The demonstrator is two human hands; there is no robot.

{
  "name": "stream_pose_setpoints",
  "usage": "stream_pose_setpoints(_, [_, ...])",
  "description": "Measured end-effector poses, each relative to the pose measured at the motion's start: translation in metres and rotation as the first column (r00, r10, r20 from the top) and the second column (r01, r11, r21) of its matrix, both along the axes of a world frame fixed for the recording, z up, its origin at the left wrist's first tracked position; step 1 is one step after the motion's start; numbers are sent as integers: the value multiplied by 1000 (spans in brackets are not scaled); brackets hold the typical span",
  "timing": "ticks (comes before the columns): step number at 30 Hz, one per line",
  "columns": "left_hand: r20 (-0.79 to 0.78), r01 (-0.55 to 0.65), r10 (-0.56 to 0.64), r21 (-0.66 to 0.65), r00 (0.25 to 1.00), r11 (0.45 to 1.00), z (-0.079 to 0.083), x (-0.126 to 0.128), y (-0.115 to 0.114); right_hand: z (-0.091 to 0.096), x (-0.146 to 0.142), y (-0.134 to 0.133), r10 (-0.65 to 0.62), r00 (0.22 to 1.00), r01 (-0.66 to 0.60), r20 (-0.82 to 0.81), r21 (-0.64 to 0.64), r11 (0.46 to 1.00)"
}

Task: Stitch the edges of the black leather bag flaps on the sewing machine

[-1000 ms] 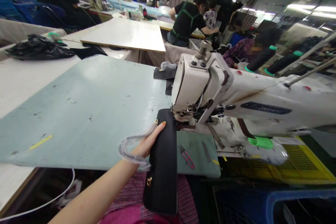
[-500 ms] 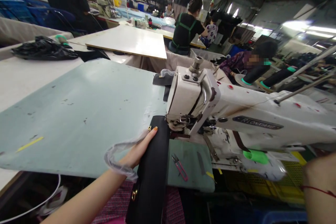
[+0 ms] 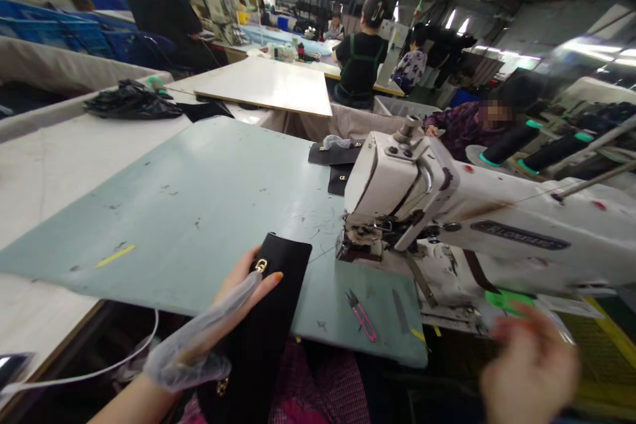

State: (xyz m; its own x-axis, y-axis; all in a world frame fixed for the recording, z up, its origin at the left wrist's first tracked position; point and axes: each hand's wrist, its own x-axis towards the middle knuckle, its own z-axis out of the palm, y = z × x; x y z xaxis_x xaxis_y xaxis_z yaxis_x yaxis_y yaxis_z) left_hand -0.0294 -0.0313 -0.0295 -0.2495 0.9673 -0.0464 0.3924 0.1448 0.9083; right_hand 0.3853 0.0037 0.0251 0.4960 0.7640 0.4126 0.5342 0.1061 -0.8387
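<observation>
My left hand (image 3: 256, 288) grips a long black leather bag panel (image 3: 281, 271) by its left edge, thumb on top. Gold ring hardware (image 3: 261, 266) sits near the panel's far end, and a plastic-wrapped strap (image 3: 199, 338) lies along my wrist. The panel is tilted above the table's near edge and stands apart from the white sewing machine (image 3: 382, 179). Off to the right, below the machine arm, my right hand (image 3: 531, 364) is smeared by motion, close to a bright green object (image 3: 507, 301); its fingers cannot be made out.
Pink-handled thread snips (image 3: 362, 318) lie on the green tabletop (image 3: 223, 199) before the machine. More black panels (image 3: 332, 154) with gold hardware rest behind the machine head. A black plastic bag (image 3: 132, 101) is at the far left. Several co-workers sit or stand beyond.
My left hand has drawn the panel away from the machine's needle area, leftward and toward me. My right hand has swung further into view at the lower right.
</observation>
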Motion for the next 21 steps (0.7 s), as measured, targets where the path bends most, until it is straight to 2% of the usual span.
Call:
stream_pose_setpoints(1, [18, 22, -22, 17, 1000, 1000, 0, 6, 0, -21, -41, -14, 244, 962, -262, -120, -157, 952])
stream_pose_setpoints(2, [15, 38, -39, 49, 999, 998, 0, 12, 1, -41, -81, -27, 477, 818, -562, -322, -264, 784])
stream_pose_setpoints(3, [-5, 38, -38, 82, 999, 996, -1, 17, 2, -59, -118, -37, 565, 650, -745, -509, -280, 605])
stream_pose_setpoints(4, [-36, 33, -29, 113, 999, 993, -2, 20, 1, -75, -148, -44, 583, 499, -858, -642, -270, 437])
stream_pose_setpoints(5, [-70, 31, -21, 138, 997, 990, -4, 20, 1, -86, -173, -47, 571, 368, -926, -734, -235, 294])
stream_pose_setpoints(7, [-117, 41, -20, 183, 993, 982, -7, 15, -5, -100, -203, -45, 540, 242, -969, -806, -169, 182])
stream_pose_setpoints(8, [-123, 53, -28, 201, 992, 978, -9, 10, -9, -102, -211, -41, 537, 216, -975, -816, -153, 159])
stream_pose_setpoints(10, [-118, 61, -36, 221, 992, 973, -13, -4, -18, -100, -215, -25, 549, 215, -976, -808, -162, 145])
stream_pose_setpoints(11, [-106, 37, -14, 226, 994, 974, -15, -11, -24, -97, -215, -15, 560, 240, -971, -793, -185, 155])
stream_pose_setpoints(12, [-93, -3, 25, 226, 995, 974, -17, -18, -30, -93, -214, -3, 572, 284, -959, -770, -213, 188])
stream_pose_setpoints(13, [-78, -60, 79, 223, 994, 973, -18, -25, -36, -90, -214, 11, 579, 344, -938, -739, -238, 254])
stream_pose_setpoints(15, [-45, -179, 193, 214, 980, 960, -15, -36, -50, -83, -218, 44, 553, 471, -861, -687, -221, 459])
stream_pose_setpoints(16, [-27, -238, 249, 218, 968, 947, -12, -40, -57, -82, -223, 61, 508, 505, -801, -698, -159, 577])
stream_pose_setpoints(17, [-13, -288, 300, 236, 954, 928, -5, -44, -65, -83, -228, 77, 474, 462, -759, -750, -57, 649])
stream_pose_setpoints(18, [-4, -336, 350, 270, 937, 902, 3, -46, -74, -86, -235, 91, 464, 392, -729, -794, 39, 683])
stream_pose_setpoints(20, [12, -422, 445, 343, 895, 839, 23, -46, -95, -97, -245, 105, 440, 305, -734, -845, 86, 674])
stream_pose_setpoints(21, [18, -457, 482, 354, 876, 816, 33, -44, -106, -104, -247, 105, 435, 273, -759, -858, 86, 645])
